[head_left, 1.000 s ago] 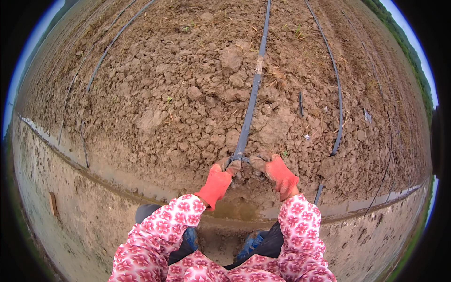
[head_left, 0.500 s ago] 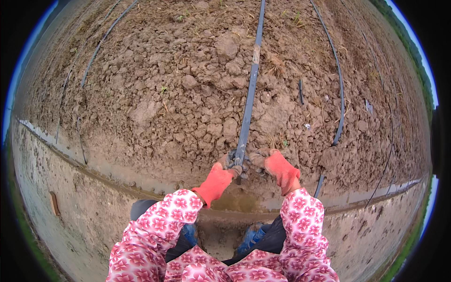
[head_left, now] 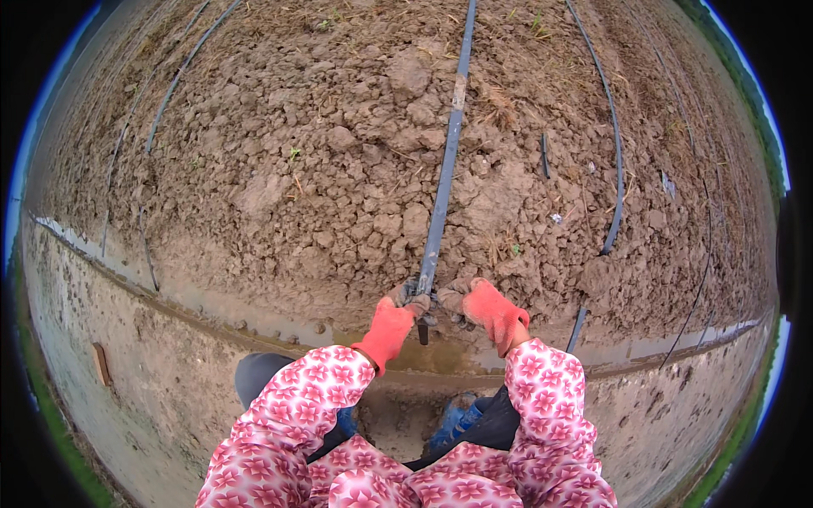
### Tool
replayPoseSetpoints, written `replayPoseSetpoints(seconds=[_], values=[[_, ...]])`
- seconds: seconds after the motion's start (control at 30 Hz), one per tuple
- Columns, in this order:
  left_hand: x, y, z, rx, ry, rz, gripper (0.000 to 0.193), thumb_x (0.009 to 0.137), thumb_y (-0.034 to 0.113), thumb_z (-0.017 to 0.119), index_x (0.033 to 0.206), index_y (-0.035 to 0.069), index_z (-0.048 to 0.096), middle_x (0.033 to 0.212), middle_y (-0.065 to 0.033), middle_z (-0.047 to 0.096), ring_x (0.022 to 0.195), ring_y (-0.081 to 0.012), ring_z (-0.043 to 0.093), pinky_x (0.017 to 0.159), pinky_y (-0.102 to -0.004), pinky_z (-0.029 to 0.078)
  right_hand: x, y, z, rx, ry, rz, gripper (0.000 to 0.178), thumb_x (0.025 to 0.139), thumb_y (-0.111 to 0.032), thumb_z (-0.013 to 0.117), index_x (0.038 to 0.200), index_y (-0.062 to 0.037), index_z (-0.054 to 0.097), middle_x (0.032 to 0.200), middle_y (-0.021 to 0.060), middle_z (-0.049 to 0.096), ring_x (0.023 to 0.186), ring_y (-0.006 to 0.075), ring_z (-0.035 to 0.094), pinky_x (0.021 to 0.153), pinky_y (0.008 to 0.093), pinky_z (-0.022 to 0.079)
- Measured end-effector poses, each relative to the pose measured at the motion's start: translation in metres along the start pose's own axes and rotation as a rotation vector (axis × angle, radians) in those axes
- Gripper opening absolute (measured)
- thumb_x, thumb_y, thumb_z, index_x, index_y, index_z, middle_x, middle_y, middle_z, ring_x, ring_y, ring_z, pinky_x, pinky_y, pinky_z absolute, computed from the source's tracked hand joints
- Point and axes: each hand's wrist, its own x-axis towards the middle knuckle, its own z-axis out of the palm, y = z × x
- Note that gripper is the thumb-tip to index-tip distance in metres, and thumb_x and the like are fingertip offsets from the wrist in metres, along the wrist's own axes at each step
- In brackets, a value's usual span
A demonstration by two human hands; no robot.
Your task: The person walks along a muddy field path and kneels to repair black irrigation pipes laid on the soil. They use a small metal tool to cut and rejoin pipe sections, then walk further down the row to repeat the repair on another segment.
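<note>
A flat black irrigation hose (head_left: 445,182) runs down the soil toward me, and its short end hangs just below my hands. My left hand (head_left: 395,322), in a muddy red-orange glove, is closed around the hose near that end. Right beside it, my right hand (head_left: 483,306) wears a matching glove. Its fingers are curled in close to the hose, and what they pinch is hidden by the muddy fingertips.
Cloddy brown soil (head_left: 279,195) spreads ahead, with further black hoses (head_left: 611,127) on both sides. A short black piece (head_left: 544,156) lies at the right. A muddy water channel (head_left: 440,357) crosses before my blue boots (head_left: 455,422). A brown block (head_left: 101,364) lies at the left.
Both hands have shifted slightly down toward me with the hose, and more of its loose end shows below the left hand. My right hand has moved a little left.
</note>
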Motion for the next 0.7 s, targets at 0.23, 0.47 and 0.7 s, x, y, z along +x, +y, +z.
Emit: replayPoseSetpoints(seconds=[0.23,0.47,0.7], values=[[-0.007,0.022,0.004,0.108,0.088,-0.159,0.031,0.077,0.019,0.068,0.100,0.002,0.056,0.084,-0.0049,0.061,0.068,-0.0134,0.055,0.060,-0.0284,0.044,0.019,0.019,0.011,0.065,0.002,-0.023,0.031,0.080,-0.020,0.064,0.102,0.0027,0.061,0.083,0.0044,0.063,0.069,0.0097,0.055,0.064,0.0251,0.045],[0.018,0.007,-0.024,0.445,0.170,-0.250,0.048,0.071,0.034,0.073,0.101,0.002,0.053,0.089,-0.0078,0.056,0.080,-0.0191,0.049,0.069,-0.0340,0.040,-0.010,-0.018,0.004,0.300,-0.241,-0.070,0.030,0.087,-0.022,0.055,0.103,0.0036,0.060,0.085,0.0043,0.064,0.071,0.0101,0.055,0.063,0.0242,0.045],[0.007,0.033,-0.011,0.460,0.206,-0.330,0.044,0.072,0.029,0.072,0.102,0.003,0.054,0.089,-0.0079,0.056,0.081,-0.0193,0.048,0.068,-0.0360,0.040,0.030,0.026,-0.006,0.169,-0.219,-0.243,0.027,0.085,-0.022,0.059,0.098,0.0018,0.059,0.086,0.0023,0.061,0.071,0.0081,0.051,0.064,0.0249,0.044]])
